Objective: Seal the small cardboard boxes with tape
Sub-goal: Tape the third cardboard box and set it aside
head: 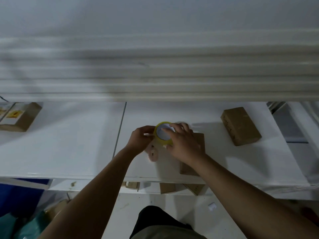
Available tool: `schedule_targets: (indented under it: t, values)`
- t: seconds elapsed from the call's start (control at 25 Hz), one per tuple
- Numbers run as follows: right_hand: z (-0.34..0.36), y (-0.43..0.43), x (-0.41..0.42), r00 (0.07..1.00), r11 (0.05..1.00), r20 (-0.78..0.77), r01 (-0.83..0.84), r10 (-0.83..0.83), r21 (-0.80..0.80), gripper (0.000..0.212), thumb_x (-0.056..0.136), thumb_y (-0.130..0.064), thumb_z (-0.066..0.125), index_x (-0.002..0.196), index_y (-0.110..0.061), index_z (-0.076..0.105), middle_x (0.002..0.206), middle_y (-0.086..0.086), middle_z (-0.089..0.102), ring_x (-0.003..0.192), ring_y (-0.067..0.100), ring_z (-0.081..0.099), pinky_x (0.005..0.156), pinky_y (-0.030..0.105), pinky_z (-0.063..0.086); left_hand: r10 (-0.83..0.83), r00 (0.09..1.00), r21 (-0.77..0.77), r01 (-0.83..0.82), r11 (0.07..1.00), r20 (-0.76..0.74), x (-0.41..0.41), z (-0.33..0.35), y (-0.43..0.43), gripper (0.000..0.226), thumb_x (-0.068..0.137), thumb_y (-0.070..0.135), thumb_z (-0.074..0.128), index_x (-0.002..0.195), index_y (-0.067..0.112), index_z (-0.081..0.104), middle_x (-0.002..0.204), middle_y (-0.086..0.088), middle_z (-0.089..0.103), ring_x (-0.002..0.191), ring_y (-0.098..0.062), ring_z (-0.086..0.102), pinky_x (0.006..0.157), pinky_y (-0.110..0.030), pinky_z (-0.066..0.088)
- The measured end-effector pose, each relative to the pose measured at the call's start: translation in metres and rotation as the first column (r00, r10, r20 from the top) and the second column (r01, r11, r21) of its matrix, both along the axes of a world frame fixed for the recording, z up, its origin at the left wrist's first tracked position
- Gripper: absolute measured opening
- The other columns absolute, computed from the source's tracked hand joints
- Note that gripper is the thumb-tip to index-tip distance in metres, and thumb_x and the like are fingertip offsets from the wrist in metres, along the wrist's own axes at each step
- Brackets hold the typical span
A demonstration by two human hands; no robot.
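A yellow tape roll (pixel 159 137) is held above the white table (pixel 69 144) in the middle of the view. My right hand (pixel 183 142) grips it, fingers curled over its top rim and into the core. My left hand (pixel 140 139) pinches at the roll's left side, where the tape end seems to be. A small cardboard box (pixel 200 140) lies on the table under my right hand and wrist, mostly hidden. Another small cardboard box (pixel 240 125) lies to the right, apart from both hands.
A pinkish tool (pixel 152 155), blurred, lies on the table below the roll. A larger labelled box (pixel 19 116) sits at far left. Several boxes (pixel 166 188) lie on a shelf under the table's front edge. A white wall with ridges rises behind.
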State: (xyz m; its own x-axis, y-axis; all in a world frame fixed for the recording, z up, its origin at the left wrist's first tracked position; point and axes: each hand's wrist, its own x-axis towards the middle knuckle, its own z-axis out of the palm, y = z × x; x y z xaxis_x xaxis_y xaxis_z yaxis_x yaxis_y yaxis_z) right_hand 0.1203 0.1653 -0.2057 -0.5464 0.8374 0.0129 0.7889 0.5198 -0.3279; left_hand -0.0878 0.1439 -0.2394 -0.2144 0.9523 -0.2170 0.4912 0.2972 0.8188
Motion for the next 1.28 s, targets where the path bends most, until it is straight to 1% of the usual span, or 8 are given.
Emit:
schedule_targets:
  t: [0.32, 0.64, 0.84, 0.92, 0.96, 1.08, 1.2, 1.28]
  values:
    - [-0.014, 0.011, -0.009, 0.998, 1.0, 0.059, 0.009, -0.009, -0.009, 0.042, 0.088, -0.028, 0.071, 0.129, -0.033, 0.071, 0.153, -0.005, 0.051, 0.142, 0.027, 0.036, 0.109, 0.043, 0.032, 0.087, 0.976, -0.084, -0.072, 0.994, 0.197, 0.01, 0.001, 0.003, 0.037, 0.108, 0.018, 0.051, 0.142, 0.018, 0.067, 0.135, -0.011, 0.071, 0.127, -0.031, 0.064, 0.113, -0.05, 0.05]
    - [0.001, 0.005, -0.002, 0.978, 0.999, -0.204, 0.035, -0.033, 0.007, 0.019, 0.091, -0.022, 0.076, 0.108, -0.027, 0.084, 0.135, -0.004, 0.066, 0.139, 0.025, 0.047, 0.11, 0.045, 0.041, 0.267, 0.9, 0.112, -0.321, 0.94, 0.345, 0.031, 0.019, -0.022, 0.024, 0.1, 0.042, 0.07, 0.119, 0.033, 0.081, 0.101, 0.0, 0.083, 0.102, -0.024, 0.076, 0.098, -0.054, 0.059]
    - [0.034, -0.021, 0.032, 0.93, 0.997, -0.362, 0.076, -0.06, 0.032, 0.024, 0.087, -0.025, 0.082, 0.11, -0.032, 0.08, 0.138, -0.009, 0.064, 0.144, 0.021, 0.041, 0.114, 0.046, 0.041, 0.308, 0.909, 0.399, -0.403, 0.823, 0.282, 0.069, 0.059, -0.052, 0.037, 0.087, 0.047, 0.085, 0.121, 0.034, 0.079, 0.117, 0.017, 0.079, 0.106, -0.001, 0.075, 0.089, -0.026, 0.062]
    - [0.05, -0.038, 0.047, 0.785, 0.974, -0.599, 0.022, -0.156, -0.226, 0.036, 0.085, -0.022, 0.076, 0.116, -0.04, 0.074, 0.141, -0.01, 0.062, 0.145, 0.017, 0.043, 0.118, 0.045, 0.04, 0.28, 0.959, 0.622, -0.251, 0.741, 0.054, 0.09, 0.071, -0.067, 0.043, 0.087, 0.037, 0.088, 0.126, 0.025, 0.077, 0.13, 0.012, 0.074, 0.117, -0.002, 0.071, 0.096, -0.02, 0.058]
    - [0.062, -0.046, 0.05, 0.61, 0.907, -0.733, -0.051, -0.302, -0.417, 0.031, 0.085, -0.027, 0.071, 0.113, -0.039, 0.077, 0.137, -0.01, 0.067, 0.139, 0.013, 0.052, 0.116, 0.042, 0.044, 0.254, 0.966, 0.71, -0.144, 0.689, -0.05, 0.1, 0.075, -0.073, 0.044, 0.086, 0.03, 0.09, 0.127, 0.019, 0.076, 0.134, 0.008, 0.072, 0.122, -0.005, 0.068, 0.099, -0.02, 0.056]
    - [0.086, -0.058, 0.062, 0.325, 0.765, -0.752, -0.118, -0.574, -0.634, 0.03, 0.088, -0.049, 0.067, 0.102, -0.028, 0.083, 0.107, 0.0, 0.081, 0.111, 0.019, 0.073, 0.105, 0.048, 0.054, 0.179, 0.96, 0.806, 0.071, 0.587, -0.215, 0.129, 0.088, -0.088, 0.043, 0.087, 0.018, 0.088, 0.127, 0.012, 0.073, 0.136, 0.001, 0.066, 0.125, -0.01, 0.064, 0.101, -0.022, 0.054]
    - [0.095, -0.066, 0.074, 0.347, 0.812, -0.758, 0.015, -0.551, -0.583, 0.012, 0.095, -0.038, 0.073, 0.094, -0.029, 0.082, 0.093, -0.003, 0.08, 0.095, 0.014, 0.075, 0.087, 0.041, 0.059, 0.119, 0.967, 0.638, -0.239, 0.732, 0.226, 0.15, 0.112, -0.095, 0.028, 0.096, 0.027, 0.078, 0.123, 0.023, 0.071, 0.131, -0.002, 0.068, 0.116, -0.013, 0.072, 0.088, -0.024, 0.061]
    - [0.094, -0.072, 0.079, 0.325, 0.829, -0.78, 0.023, -0.535, -0.559, 0.008, 0.095, -0.031, 0.075, 0.093, -0.034, 0.082, 0.094, -0.006, 0.08, 0.092, 0.01, 0.075, 0.082, 0.029, 0.06, 0.219, 0.82, 0.29, -0.417, 0.862, 0.529, 0.157, 0.13, -0.09, 0.022, 0.096, 0.036, 0.075, 0.115, 0.025, 0.073, 0.116, 0.001, 0.075, 0.104, -0.009, 0.074, 0.083, -0.025, 0.059]
